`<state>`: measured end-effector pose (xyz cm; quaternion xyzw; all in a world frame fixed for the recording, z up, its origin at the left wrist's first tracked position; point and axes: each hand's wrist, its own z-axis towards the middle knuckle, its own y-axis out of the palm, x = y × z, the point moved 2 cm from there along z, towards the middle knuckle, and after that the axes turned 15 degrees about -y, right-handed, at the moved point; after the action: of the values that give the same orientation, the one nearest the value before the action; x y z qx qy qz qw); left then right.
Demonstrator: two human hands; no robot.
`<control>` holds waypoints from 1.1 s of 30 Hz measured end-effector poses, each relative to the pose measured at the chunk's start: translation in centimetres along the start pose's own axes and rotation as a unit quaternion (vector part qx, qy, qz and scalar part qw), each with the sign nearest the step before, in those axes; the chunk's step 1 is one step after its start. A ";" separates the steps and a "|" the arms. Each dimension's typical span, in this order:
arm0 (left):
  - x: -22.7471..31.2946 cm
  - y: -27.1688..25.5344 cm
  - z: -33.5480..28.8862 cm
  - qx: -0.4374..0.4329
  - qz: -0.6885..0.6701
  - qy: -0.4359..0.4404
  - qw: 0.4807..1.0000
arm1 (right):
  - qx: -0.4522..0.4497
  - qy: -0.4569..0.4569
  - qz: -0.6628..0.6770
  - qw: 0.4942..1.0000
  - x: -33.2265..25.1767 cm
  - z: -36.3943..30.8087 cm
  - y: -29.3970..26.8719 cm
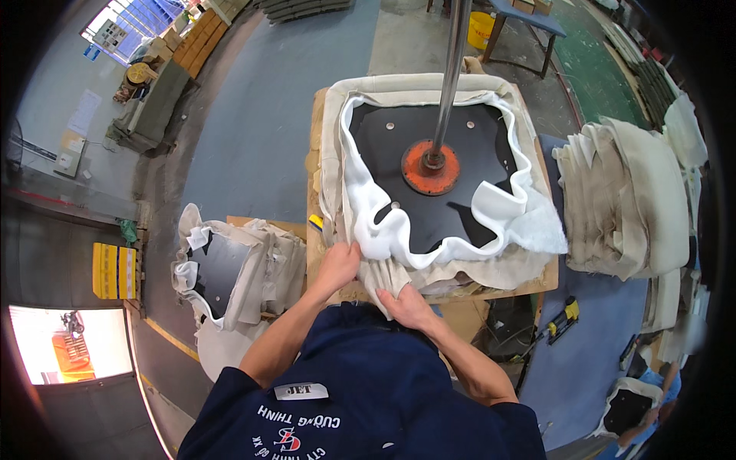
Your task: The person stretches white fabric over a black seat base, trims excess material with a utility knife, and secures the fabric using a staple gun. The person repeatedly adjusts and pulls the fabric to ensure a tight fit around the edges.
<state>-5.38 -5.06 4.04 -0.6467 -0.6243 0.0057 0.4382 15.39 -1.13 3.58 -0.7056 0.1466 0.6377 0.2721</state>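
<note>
Before me a seat cushion lies upside down, its black base panel [383, 153] ringed by ruffled white padding [414, 244] and beige cover fabric [491, 270]. A red round press foot [431, 167] on a steel rod [451, 77] bears down on the panel. At the cushion's near left corner, my left hand [337, 266] is closed on the edge of the cover fabric. My right hand [408, 308] pinches the same fabric a little to the right, along the near edge. Folds of cloth bunch between the two hands. The fingertips are partly hidden by the fabric.
The cushion rests on a wooden board [316, 192]. More covered cushion pieces [230, 264] lie at left. A tall stack of beige covers [613, 199] stands at right on a blue table [590, 337], near a yellow-black tool [566, 316]. Another person's arm [652, 418] shows at lower right.
</note>
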 end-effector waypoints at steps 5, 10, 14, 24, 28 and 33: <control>-0.6 -2.2 0.0 0.012 0.058 0.124 0.991 | 0.037 0.010 0.080 0.996 1.6 0.1 1.2; -1.5 -2.7 -2.6 -0.046 -0.059 0.083 0.994 | 0.114 -0.031 0.196 0.973 -0.8 -1.0 2.7; -1.4 -2.7 -5.8 -0.201 -0.163 -0.079 0.963 | 0.032 0.086 0.125 0.988 -0.6 -0.3 2.6; -5.9 -2.6 -8.2 -0.190 -0.135 0.015 0.972 | -0.031 0.243 0.247 0.937 -0.8 0.4 6.5; -5.7 -4.6 -9.3 -0.218 -0.150 0.042 0.963 | 0.244 0.286 0.507 0.775 -2.0 0.9 7.3; -7.6 -4.3 -8.0 -0.224 -0.110 0.075 0.966 | 0.351 0.238 0.532 0.733 0.1 1.5 5.9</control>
<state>-6.09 -16.45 7.34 -0.6538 -0.6428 -0.2308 0.3258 10.88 -5.03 2.25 -0.4956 0.7715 0.3923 0.0728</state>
